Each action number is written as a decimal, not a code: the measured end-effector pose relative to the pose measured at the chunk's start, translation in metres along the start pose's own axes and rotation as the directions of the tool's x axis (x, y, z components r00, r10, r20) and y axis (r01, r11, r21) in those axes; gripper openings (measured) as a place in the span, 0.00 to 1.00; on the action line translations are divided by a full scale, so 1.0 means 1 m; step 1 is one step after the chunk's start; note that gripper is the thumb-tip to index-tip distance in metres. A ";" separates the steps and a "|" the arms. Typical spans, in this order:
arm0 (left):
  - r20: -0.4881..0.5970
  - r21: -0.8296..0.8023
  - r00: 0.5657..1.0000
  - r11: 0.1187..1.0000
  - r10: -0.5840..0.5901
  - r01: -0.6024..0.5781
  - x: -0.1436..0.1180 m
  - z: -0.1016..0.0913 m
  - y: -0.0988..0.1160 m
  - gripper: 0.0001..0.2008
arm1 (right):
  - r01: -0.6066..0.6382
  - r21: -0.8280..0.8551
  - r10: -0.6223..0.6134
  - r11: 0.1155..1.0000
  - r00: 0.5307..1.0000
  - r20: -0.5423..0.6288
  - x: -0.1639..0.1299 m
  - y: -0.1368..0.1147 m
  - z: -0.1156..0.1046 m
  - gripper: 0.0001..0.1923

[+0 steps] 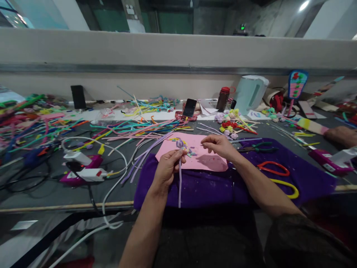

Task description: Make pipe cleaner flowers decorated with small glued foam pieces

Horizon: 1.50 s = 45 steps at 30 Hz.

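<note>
Only the head view to go on here. A lilac curled piece (180,143) is pinched in the left hand (169,163), thumb and fingertips closed up on it, and it's held over the pink sheet (212,162) on the purple cloth (206,188). A lilac strip (180,188) can be seen hanging from that same grip, its long axis pointed pretty much straight down to 6 o'clock — whether the two are joined can't be told, the fingers are in the way.

The right hand (217,146) is kept apart, at about 2 o'clock from the left, fingertips drawn narrow; whether anything tiny is pinched there can't be made out. From it, the curled piece is found at roughly 9 o'clock, across a short gap — so the left is clearly the nearer hand.

As for tools, the pliers (258,147) are laid at 3 o'clock from the right hand, with a red handle (286,172) and a yellow handle (294,191) nearer 4.
</note>
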State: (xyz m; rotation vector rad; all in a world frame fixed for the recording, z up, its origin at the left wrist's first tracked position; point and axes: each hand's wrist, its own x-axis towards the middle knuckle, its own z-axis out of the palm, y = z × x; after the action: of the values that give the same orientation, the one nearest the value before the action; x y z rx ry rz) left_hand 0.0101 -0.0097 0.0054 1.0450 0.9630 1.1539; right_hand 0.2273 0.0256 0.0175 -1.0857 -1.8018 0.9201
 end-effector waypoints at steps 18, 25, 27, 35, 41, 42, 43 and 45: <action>-0.073 -0.122 0.995 0.989 0.070 -0.079 0.002 -0.003 -0.003 0.14 | 0.075 -0.796 0.129 0.600 0.974 0.189 0.042 0.007 0.050 0.11; -0.282 -0.234 0.942 0.940 0.179 -0.249 0.003 -0.009 0.002 0.12 | 0.079 -0.705 0.046 0.705 0.987 0.156 0.038 0.010 0.030 0.09; -0.298 -0.257 0.936 0.928 0.190 -0.270 0.004 -0.011 0.002 0.12 | 0.083 -0.633 0.026 0.770 0.987 0.161 0.035 0.009 0.023 0.08; -0.371 -0.245 0.903 0.915 0.218 -0.321 0.006 -0.013 0.001 0.11 | 0.146 -0.660 -0.018 0.737 0.980 0.197 0.030 0.004 0.024 0.10; -0.456 -0.181 0.849 0.906 0.268 -0.383 0.005 -0.013 0.002 0.11 | 0.251 -0.667 0.046 0.702 0.918 0.394 0.022 0.001 0.012 0.09; -0.445 -0.179 0.855 0.909 0.267 -0.377 0.005 -0.013 0.002 0.11 | 0.272 -0.647 0.036 0.713 0.907 0.420 0.022 0.001 0.012 0.09; -0.429 -0.180 0.863 0.911 0.268 -0.372 0.004 -0.013 0.002 0.11 | 0.290 -0.631 0.015 0.720 0.902 0.432 0.023 0.001 0.014 0.09; -0.396 -0.186 0.878 0.912 0.270 -0.364 0.004 -0.013 0.002 0.12 | 0.316 -0.613 -0.045 0.724 0.909 0.415 0.025 0.000 0.022 0.09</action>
State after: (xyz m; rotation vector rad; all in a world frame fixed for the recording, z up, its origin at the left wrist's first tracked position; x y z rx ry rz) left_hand -0.0022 -0.0035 0.0037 0.8107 0.9099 1.7471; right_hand 0.2006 0.0452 0.0155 -1.1657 -2.6362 0.3417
